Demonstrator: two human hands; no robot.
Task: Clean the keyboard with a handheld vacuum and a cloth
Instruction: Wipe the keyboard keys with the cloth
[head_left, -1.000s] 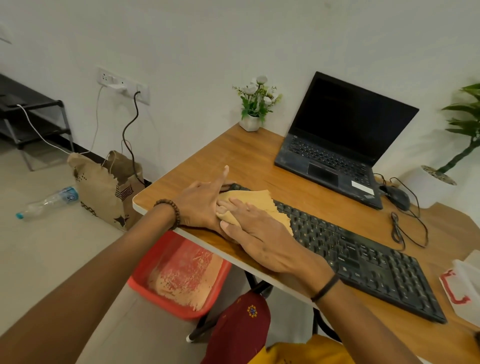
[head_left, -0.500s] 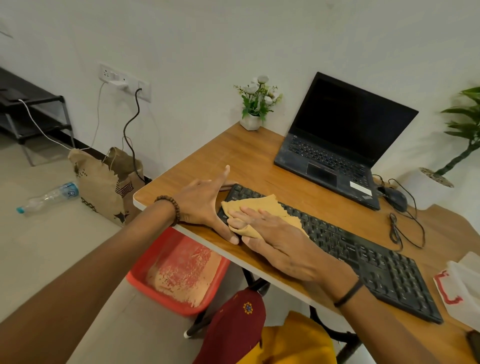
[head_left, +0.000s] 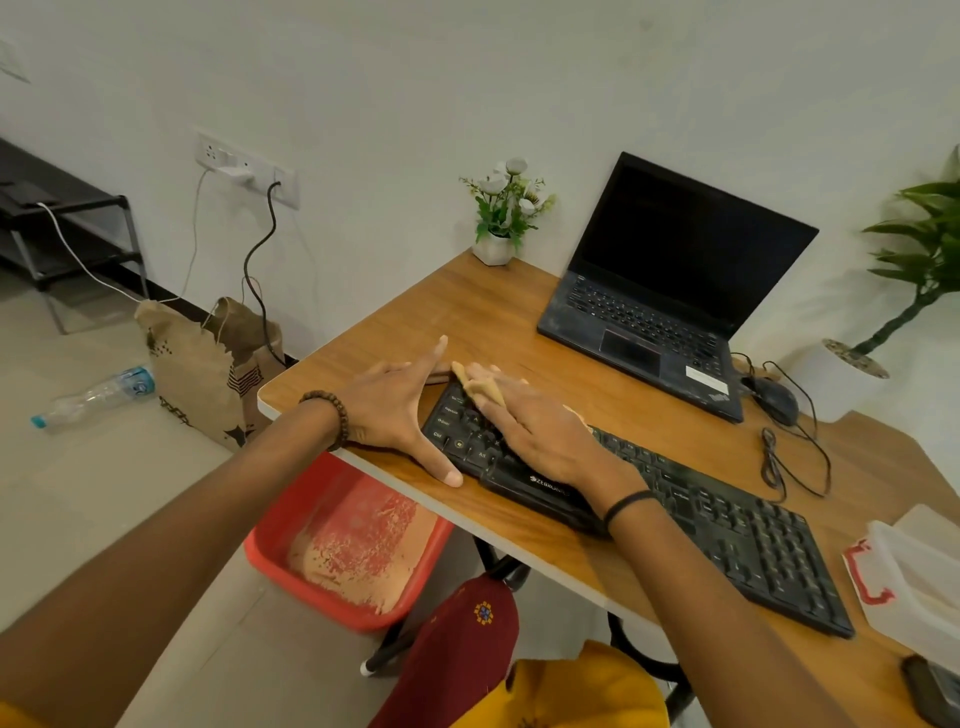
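Both hands are working at the left end of the keyboard (head_left: 727, 530) rn. Left hand (head_left: 395, 410) is lying open, fingers straight and spread wide, palm down on the desk (head_left: 467, 312) just left of the keyboard. Its thumb is reaching along the near-left corner and its index is pointing away past the far-left corner, so it's resting against the keyboard's edge w/o gripping anything. Right hand (head_left: 540, 431) is also flat w/ straight fingers, pressing down on the cloth (head_left: 480, 387), which is sitting on the keys at the keyboard's left end. Most of the cloth is hiding under that palm, and only a yellowish bit is poking out btwn the fingers near the far-left corner. The keyboard itself is lying diagonally along the desk's front edge, black, w/ its right end running off toward a white container (head_left: 919, 571) w/ a red clip. Behind the keyboard an open laptop (head_left: 665, 291) is sitting w/ a dark screen, and a mouse (head_left: 774, 400) w/ a loose cable is lying behind the keyboard's right half. Far behind its left end a small flower pot (head_left: 506, 218) is standing by the wall. Below the keyboard's left end a red tub (head_left: 353, 540) is sitting on the floor, and well left of the keyboard a paper bag (head_left: 208, 364) is standing and a plastic bottle (head_left: 93, 397) is lying on its side.
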